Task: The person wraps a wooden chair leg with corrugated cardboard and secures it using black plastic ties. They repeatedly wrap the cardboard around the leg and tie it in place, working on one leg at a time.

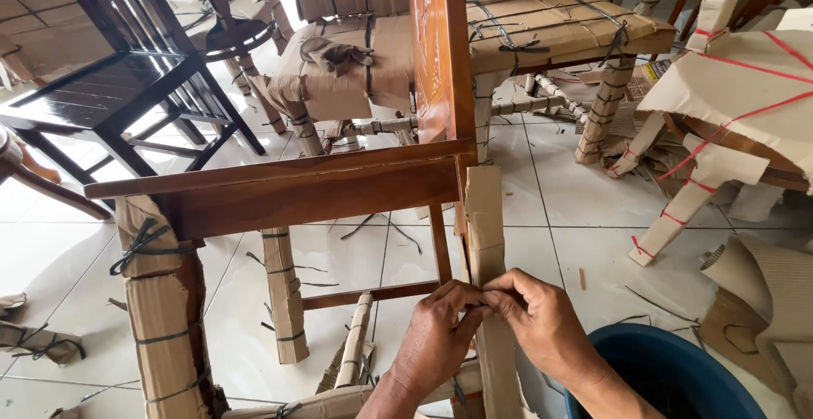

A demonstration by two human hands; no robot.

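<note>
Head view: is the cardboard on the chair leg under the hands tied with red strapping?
No: the cardboard wrap that both hands pinch shows no red strap; red straps bind only the wrapped furniture at right.

Brown corrugated cardboard strip (485,241) wrapped lengthwise around the upright leg of a dark brown wooden chair (296,194), standing vertical at the seat frame's corner, creased and slightly loose, pinched at mid-height, lower end running down out of view

Blue tub (669,368), black chair (127,88), white tiled floor (559,207).
</note>
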